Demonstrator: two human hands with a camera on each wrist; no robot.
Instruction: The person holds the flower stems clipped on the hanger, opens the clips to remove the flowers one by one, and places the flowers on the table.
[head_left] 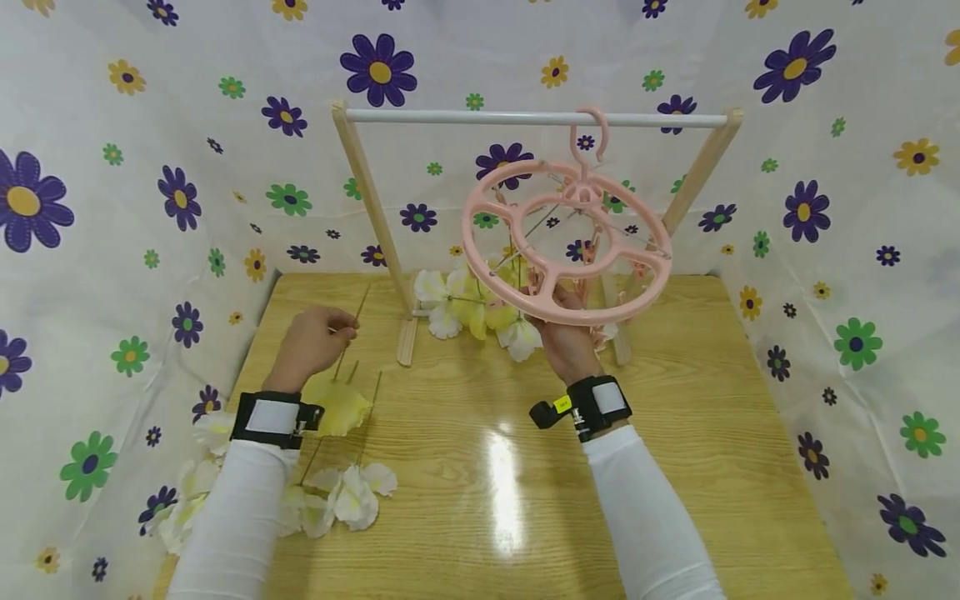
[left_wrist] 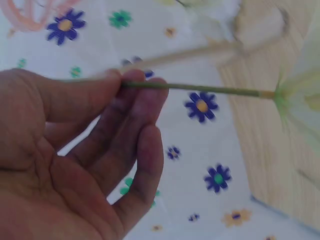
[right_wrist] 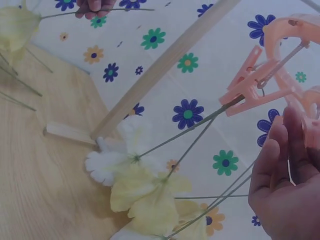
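My left hand (head_left: pixel 318 337) pinches the thin green stem (left_wrist: pixel 215 90) of a pale yellow artificial flower (head_left: pixel 337 406) between thumb and fingertips. Its bloom hangs down toward me, over the table's left side. A pink round clip hanger (head_left: pixel 570 315) hangs by its hook from a white rail. Reaching up beneath the ring's front edge, my right hand (head_left: pixel 566 342) holds a pink clip, mostly hidden behind the fingers in the right wrist view. Beside it, another pink clip (right_wrist: pixel 250 92) grips flower stems. White and yellow blooms (right_wrist: pixel 150 195) dangle below the ring.
The rail (head_left: pixel 465 117) rests on a wooden stand (head_left: pixel 371 208) with feet on the wooden table (head_left: pixel 465 467). More white and yellow flowers (head_left: pixel 352 498) lie at the table's left front. A flower-printed cloth (head_left: pixel 847 275) encloses the back and sides.
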